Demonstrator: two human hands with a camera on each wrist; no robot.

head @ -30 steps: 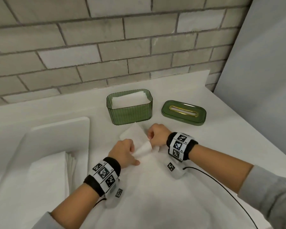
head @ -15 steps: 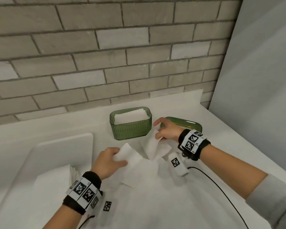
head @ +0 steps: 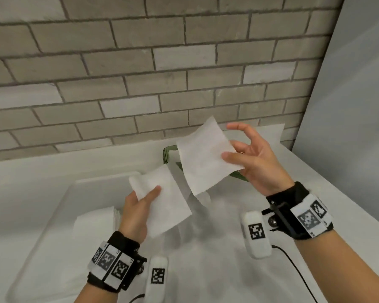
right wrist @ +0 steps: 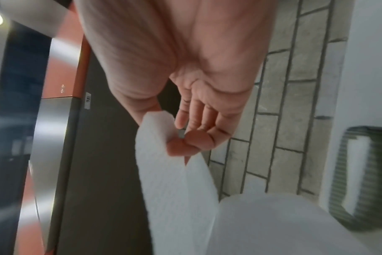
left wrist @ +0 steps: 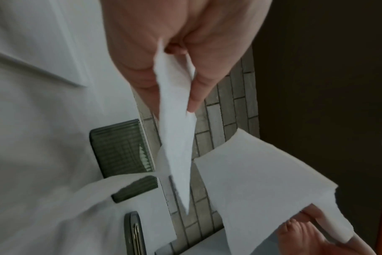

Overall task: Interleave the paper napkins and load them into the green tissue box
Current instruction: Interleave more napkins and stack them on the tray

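Napkins (head: pixel 202 158) apparently between both hands (head: pixel 253 159)

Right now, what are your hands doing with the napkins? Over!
Left hand pinches one napkin. Right hand pinches another. Both lifted, apart. Green box behind, open, napkins inside. Nothing blocking.

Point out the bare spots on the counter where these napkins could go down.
Bare counter runs along the brick wall, left of the green tissue box. More lies right of the right hand, toward the grey panel. The front is crowded: napkin stack on the tray.
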